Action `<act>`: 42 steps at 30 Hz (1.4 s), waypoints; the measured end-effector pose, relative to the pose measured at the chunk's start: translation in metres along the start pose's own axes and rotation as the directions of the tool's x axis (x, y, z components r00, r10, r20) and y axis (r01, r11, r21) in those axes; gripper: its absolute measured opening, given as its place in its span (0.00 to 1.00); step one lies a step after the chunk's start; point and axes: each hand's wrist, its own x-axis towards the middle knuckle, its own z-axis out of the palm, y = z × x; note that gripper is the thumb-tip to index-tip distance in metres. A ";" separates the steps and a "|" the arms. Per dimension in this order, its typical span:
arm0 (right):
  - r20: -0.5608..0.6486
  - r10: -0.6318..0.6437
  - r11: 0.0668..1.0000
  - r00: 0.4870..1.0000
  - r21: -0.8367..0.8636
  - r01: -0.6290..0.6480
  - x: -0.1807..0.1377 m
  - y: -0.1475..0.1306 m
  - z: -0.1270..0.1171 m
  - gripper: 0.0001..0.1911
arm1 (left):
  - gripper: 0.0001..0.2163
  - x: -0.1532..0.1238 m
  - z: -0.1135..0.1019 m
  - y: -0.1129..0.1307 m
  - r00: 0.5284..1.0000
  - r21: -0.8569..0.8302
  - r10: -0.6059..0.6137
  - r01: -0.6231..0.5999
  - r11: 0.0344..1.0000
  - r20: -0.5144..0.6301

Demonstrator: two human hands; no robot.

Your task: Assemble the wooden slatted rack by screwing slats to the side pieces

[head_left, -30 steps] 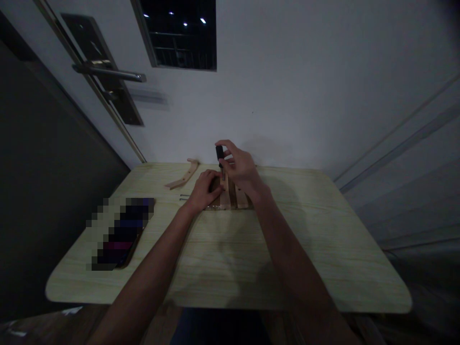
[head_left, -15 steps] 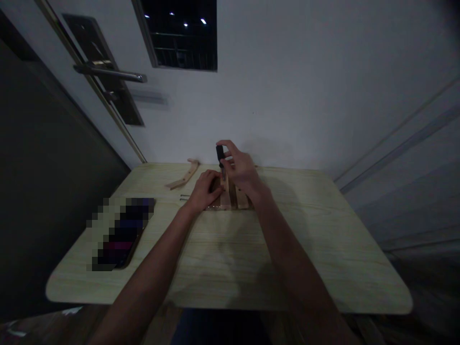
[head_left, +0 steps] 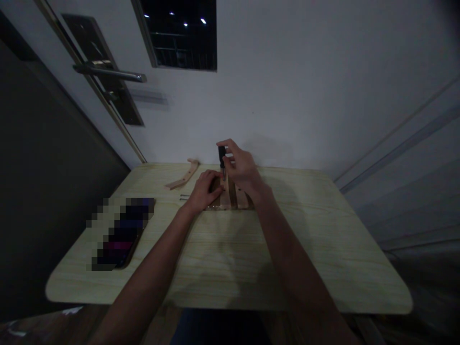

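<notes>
Right hand with screwdriver shifted slightly rightward, fingers rotated on handle.

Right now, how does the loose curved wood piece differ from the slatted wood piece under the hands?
The curved wood piece lies alone at the table's far left, untouched; the slatted wood piece is pinned by the left hand, with the right hand holding a screwdriver upright on it. One is a single bent strip, the other several straight slats. Both are pale wood.

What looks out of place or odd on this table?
Little stands out. One curved wooden piece lies apart, left of the slatted assembly the left hand steadies while the right hand holds a black-handled screwdriver upright.
</notes>
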 end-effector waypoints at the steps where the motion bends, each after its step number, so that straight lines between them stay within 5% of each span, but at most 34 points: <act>1: 0.005 0.001 1.000 1.000 0.004 -0.001 0.000 0.000 0.000 0.20 | 0.14 0.000 0.000 0.000 1.000 0.001 -0.004 0.004 1.000 0.000; 42: -0.026 0.003 0.991 1.000 0.136 0.001 0.003 -0.001 -0.003 0.16 | 0.13 0.001 0.000 0.000 1.000 0.017 0.002 -0.002 1.000 -0.010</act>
